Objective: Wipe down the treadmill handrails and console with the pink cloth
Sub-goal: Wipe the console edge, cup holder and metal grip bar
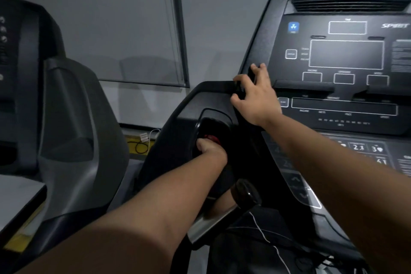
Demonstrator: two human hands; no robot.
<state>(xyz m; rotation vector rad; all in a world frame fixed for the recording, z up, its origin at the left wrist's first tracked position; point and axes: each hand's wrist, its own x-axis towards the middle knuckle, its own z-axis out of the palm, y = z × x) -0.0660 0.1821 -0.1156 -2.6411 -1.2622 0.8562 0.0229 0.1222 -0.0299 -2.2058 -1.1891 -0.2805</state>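
The large black treadmill console with white-outlined display windows (347, 55) fills the right side. On the console's left edge rests the right hand (253, 95), with fingers spread and nearly straight, holding nothing. Below and left of the console face there is a deep black oval pocket (211, 122), and the left hand (209, 151) reaches into it. The small pink-red cloth (213, 139) shows just beyond the knuckles and touches them. The fingers are hidden, so I cannot tell the grip. The cloth is much nearer to the left hand, and the console face lies up and to the right of it.

Dim, grey indoor light, soft throughout.
Console (347, 55) lettering at 2 o'clock is smeared by blur; wall (111, 18) evenly lit; straight lines bow at the edges.
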